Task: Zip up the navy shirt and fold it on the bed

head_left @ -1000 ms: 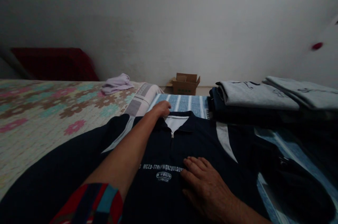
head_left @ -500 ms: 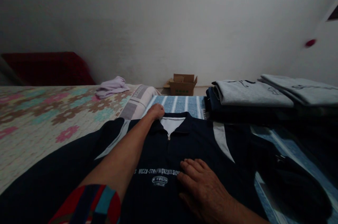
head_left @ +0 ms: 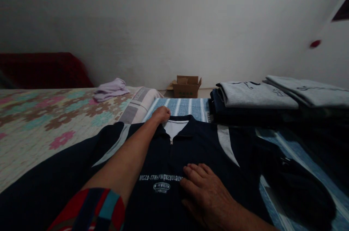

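On the bed (head_left: 81,125), a dark blue shirt (head_left: 204,151) with white letters (head_left: 160,178), body running near to far, points its collar (head_left: 187,129) away; left hand (head_left: 163,114) grips it, right hand (head_left: 203,189) lies flat

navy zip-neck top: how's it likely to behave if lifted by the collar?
Likely floppy: the navy top lies flat, its fabric unsupported by any frame. The collar may be slightly stiffer, since it keeps a folded shape around the opening. With the right hand resting on the chest, a tug would probably pucker the cloth.
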Demonstrator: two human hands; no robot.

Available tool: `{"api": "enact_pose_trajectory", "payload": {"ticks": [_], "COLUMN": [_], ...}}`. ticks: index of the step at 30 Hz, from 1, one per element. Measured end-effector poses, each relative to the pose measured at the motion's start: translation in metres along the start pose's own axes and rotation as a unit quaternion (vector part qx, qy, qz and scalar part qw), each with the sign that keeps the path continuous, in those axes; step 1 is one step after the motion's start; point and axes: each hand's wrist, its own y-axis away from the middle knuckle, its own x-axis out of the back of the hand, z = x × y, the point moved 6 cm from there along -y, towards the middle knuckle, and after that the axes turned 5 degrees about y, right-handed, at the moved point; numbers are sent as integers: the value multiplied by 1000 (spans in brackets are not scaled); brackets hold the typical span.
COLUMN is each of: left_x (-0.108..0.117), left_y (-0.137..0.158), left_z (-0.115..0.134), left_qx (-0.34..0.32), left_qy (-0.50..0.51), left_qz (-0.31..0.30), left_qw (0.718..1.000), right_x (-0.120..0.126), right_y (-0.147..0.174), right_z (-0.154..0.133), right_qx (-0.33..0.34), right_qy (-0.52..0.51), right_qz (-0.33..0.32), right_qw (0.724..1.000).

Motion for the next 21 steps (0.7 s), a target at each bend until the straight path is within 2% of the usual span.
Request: {"api": "enact_pose_trajectory", "payload": {"ticks": [10, 16, 21], "left_x": [10, 7, 12], "left_y": [2, 0, 10], "left_z": [3, 7, 19], "left_qx": [3, 9, -12], "left_qy": [-45, -87, -130], "left_qz": [13, 18, 37], "left_qw": [999, 996, 991], "right_x": [2, 5, 7], "right_y": [0, 0, 0], "right_z": [0, -1, -1], "right_qx": [-9, -5, -7], "right_qy": [0, 2, 1], "right_qz": [22, 26, 21], "right_qw": [1000, 1000, 1000]}}
